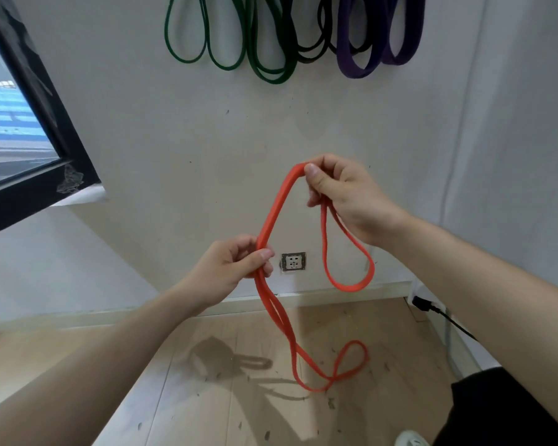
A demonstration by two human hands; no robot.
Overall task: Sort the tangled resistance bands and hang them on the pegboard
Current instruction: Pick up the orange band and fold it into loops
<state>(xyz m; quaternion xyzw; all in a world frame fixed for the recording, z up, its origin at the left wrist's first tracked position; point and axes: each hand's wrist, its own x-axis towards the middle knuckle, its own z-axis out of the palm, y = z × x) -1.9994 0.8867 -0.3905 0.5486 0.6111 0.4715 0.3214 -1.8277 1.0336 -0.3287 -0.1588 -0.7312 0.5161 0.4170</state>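
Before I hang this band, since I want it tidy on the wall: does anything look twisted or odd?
Yes. The orange band is not a clean loop: below the left hand its strands cross, forming a small twisted loop low down. The right hand holds the other end, which hangs open.

the green bands (226,37), black bands (316,43) and purple bands (368,56) run off the top edge, their hanging points unseen.

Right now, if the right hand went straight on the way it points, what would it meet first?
The right hand would probably meet bare wall below the hung green bands; depth is unclear.
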